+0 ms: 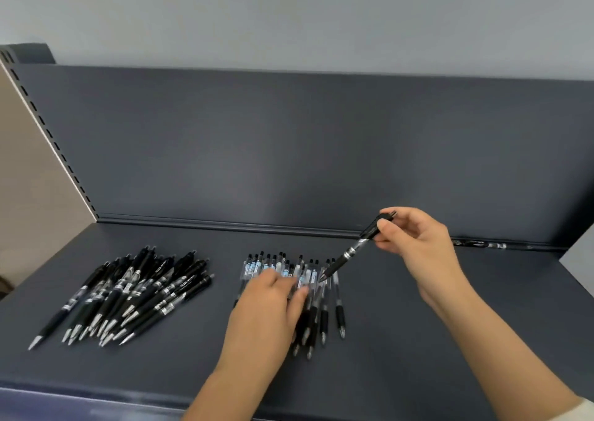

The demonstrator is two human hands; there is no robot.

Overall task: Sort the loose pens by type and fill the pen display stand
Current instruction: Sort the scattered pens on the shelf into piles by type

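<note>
— What sits closest?
— A pale sleeve [583,409] in the lower right corner, and two bare forearms coming up from the bottom edge.
— And the big surfaces?
— A dark grey back panel [289,147] fills the middle band, under a pale wall [289,12] across the top. Below it the dark shelf [418,340] spreads over the lower half. A slotted upright [48,131] runs down the left side.
— Where are the pens?
— Two groups lie on the shelf, apart. The pile of black pens [128,292] is at lower left, fanned with tips toward the bottom edge. The clear pens [254,268], with pale blue labels, lie side by side at centre.
— The hands?
— The left hand [266,311] lies palm down on the clear pens, fingers straight and spread, pressing them. The right hand [418,244], right of centre, is above the shelf and pinches a single black pen [353,253] near its clip end between thumb and fingers. That pen slants down-left, its tip just over the right edge of the clear pens; whether it touches them I cannot tell.
— Anything smaller?
— A thin dark object [479,244] along the shelf's back edge at right, too blurred to name.
</note>
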